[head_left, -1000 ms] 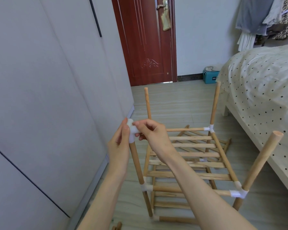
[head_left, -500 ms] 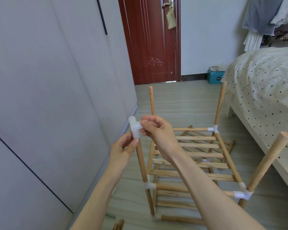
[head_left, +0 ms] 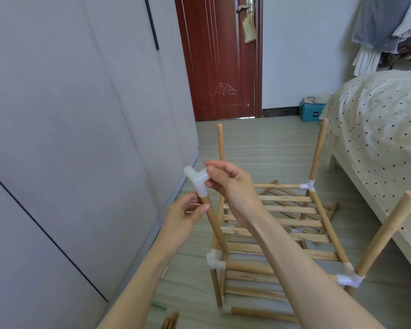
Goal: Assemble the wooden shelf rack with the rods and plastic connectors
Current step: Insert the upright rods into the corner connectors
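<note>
A half-built wooden shelf rack stands on the floor, with slatted shelves, four upright rods and white plastic corner connectors. On top of the near-left upright rod sits a white plastic connector. My right hand pinches the connector's side branch. My left hand holds that rod just below the connector, thumb against the wood. Two far rods and the near-right rod end bare.
Grey wardrobe doors run close along the left. A bed with a dotted cover stands at the right. A red door is ahead, a teal box by the wall. Loose rod ends lie on the floor near me.
My left hand has slid from the connector down to the rod below it. The connector now shows fully, seated on the rod top, with my right hand still on it.
</note>
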`<state>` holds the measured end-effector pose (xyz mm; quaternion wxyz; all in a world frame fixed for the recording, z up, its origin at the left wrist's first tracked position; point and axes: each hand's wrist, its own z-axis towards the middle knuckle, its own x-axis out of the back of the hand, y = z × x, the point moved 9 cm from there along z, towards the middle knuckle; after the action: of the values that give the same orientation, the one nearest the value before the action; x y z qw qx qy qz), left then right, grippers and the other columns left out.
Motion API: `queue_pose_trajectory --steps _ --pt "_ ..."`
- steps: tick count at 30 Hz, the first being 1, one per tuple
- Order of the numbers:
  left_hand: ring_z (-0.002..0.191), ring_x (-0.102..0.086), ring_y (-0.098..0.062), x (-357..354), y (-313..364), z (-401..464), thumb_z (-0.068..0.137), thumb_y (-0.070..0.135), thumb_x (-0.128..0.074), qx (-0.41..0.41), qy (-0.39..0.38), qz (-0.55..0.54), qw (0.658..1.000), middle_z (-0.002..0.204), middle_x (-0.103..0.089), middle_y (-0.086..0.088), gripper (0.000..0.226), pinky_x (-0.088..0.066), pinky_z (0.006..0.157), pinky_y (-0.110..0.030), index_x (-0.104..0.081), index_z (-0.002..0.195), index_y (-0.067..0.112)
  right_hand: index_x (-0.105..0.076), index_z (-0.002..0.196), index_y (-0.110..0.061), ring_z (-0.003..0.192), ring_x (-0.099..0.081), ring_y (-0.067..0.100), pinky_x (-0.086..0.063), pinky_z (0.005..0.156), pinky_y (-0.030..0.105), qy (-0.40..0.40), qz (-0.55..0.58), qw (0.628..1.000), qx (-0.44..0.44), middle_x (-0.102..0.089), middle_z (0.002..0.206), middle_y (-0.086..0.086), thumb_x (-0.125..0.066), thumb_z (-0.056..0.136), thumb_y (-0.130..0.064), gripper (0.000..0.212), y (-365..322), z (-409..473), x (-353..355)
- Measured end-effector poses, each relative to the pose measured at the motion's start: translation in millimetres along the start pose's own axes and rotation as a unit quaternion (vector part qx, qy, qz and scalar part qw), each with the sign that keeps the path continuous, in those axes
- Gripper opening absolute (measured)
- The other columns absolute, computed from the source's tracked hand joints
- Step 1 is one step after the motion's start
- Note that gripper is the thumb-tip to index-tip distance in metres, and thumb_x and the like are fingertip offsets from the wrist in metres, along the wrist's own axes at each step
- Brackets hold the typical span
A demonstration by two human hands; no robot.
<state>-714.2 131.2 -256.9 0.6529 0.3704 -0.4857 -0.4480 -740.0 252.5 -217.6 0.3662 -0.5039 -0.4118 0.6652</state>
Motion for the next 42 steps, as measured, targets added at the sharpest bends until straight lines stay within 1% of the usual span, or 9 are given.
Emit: queue_pose_trajectory --steps 3,6,10,16,24,31,35,38,42 --pt "0.089 -0.066 -0.004 -2.2 -5.0 0.0 0.085 0.009 -0.066 0.0 -0.009 0.011 1.0 0.088 -0.071 0.016 0.024 -0.05 0.087 -0.031 -0.065 0.087 0.033 -0.065 0.097 -0.01 0.067 -0.061 0.009 -0.054 0.077 0.021 -0.006 0.054 0.999 0.003 -0.065 0.079 0.0 -0.059 0.089 -0.006 0.011 -7.1 1.0 0.2" --pt "0.091 -0.066 -0.007 -1.4 -12.1 0.2 0.086 0.007 -0.064 0.005 -0.002 0.022 1.0 0.087 -0.071 0.017 0.029 -0.051 0.09 -0.038 -0.065 0.086 0.036 -0.065 0.1 -0.009 0.067 -0.062 0.01 -0.053 0.08 0.023 -0.004 0.058 0.998 0.003 -0.065 0.081 0.002 -0.06 0.089 -0.007 0.012 -7.0 -0.5 0.7" --pt "0.09 -0.066 -0.008 0.1 -15.4 0.0 0.087 0.006 -0.062 0.002 0.009 0.029 1.0 0.087 -0.071 0.017 0.039 -0.051 0.09 -0.045 -0.068 0.08 0.044 -0.065 0.099 -0.01 0.068 -0.062 0.01 -0.053 0.081 0.024 -0.002 0.046 0.999 -0.001 -0.065 0.081 0.003 -0.06 0.089 -0.007 0.011 -4.1 -0.8 0.4" --pt "0.087 -0.065 -0.007 -1.2 -15.4 -1.4 0.087 0.007 -0.062 -0.001 0.016 0.038 0.999 0.085 -0.071 0.016 0.044 -0.052 0.089 -0.043 -0.067 0.08 0.05 -0.064 0.096 -0.01 0.068 -0.06 0.012 -0.053 0.079 0.023 -0.001 0.057 0.998 -0.001 -0.064 0.083 0.004 -0.059 0.089 -0.007 0.009 -3.3 0.4 0.6" --pt "0.094 -0.065 -0.014 0.1 -14.0 -4.0 0.088 0.007 -0.061 -0.004 0.024 0.051 0.998 0.088 -0.07 0.012 0.033 -0.051 0.09 -0.047 -0.063 0.086 0.04 -0.064 0.096 -0.01 0.068 -0.06 0.012 -0.053 0.078 0.023 -0.01 0.061 0.998 -0.002 -0.064 0.082 0.004 -0.059 0.09 -0.006 0.009 -1.3 1.0 -0.9" --pt "0.095 -0.064 -0.014 -6.7 -29.3 -12.1 0.089 0.004 -0.059 0.022 0.007 0.048 0.999 0.091 -0.068 0.009 0.028 -0.05 0.093 -0.043 -0.06 0.089 0.033 -0.062 0.095 -0.011 0.069 -0.058 0.013 -0.052 0.079 0.025 -0.01 0.029 0.999 -0.031 -0.062 0.081 0.005 -0.057 0.091 -0.007 0.008 16.8 -1.0 1.0" --pt "0.094 -0.065 -0.011 -14.9 -33.4 -12.4 0.091 0.004 -0.056 0.025 0.009 0.027 0.999 0.09 -0.069 0.008 0.028 -0.049 0.089 -0.032 -0.058 0.09 0.032 -0.061 0.096 -0.015 0.075 -0.059 0.012 -0.051 0.075 0.025 -0.005 0.011 0.999 -0.036 -0.061 0.082 0.002 -0.055 0.093 -0.014 0.007 20.4 -1.8 5.1" --pt "0.095 -0.066 -0.013 -21.3 -35.7 -12.7 0.092 0.004 -0.053 0.022 0.007 0.013 1.0 0.091 -0.069 0.005 0.026 -0.049 0.09 -0.031 -0.056 0.09 0.03 -0.058 0.098 -0.019 0.078 -0.058 0.012 -0.051 0.077 0.026 -0.011 0.009 0.999 -0.036 -0.061 0.084 0.001 -0.052 0.095 -0.017 0.007 21.2 -1.8 8.1" --pt "0.089 -0.067 -0.01 -21.0 -36.5 -14.3 0.092 0.005 -0.052 0.008 0.018 0.027 0.999 0.085 -0.069 0.009 0.025 -0.051 0.085 -0.028 -0.057 0.089 0.03 -0.054 0.109 -0.012 0.083 -0.06 0.015 -0.052 0.08 0.027 -0.022 -0.021 0.999 -0.037 -0.063 0.089 0.006 -0.052 0.095 -0.024 0.019 26.2 -5.4 6.4"
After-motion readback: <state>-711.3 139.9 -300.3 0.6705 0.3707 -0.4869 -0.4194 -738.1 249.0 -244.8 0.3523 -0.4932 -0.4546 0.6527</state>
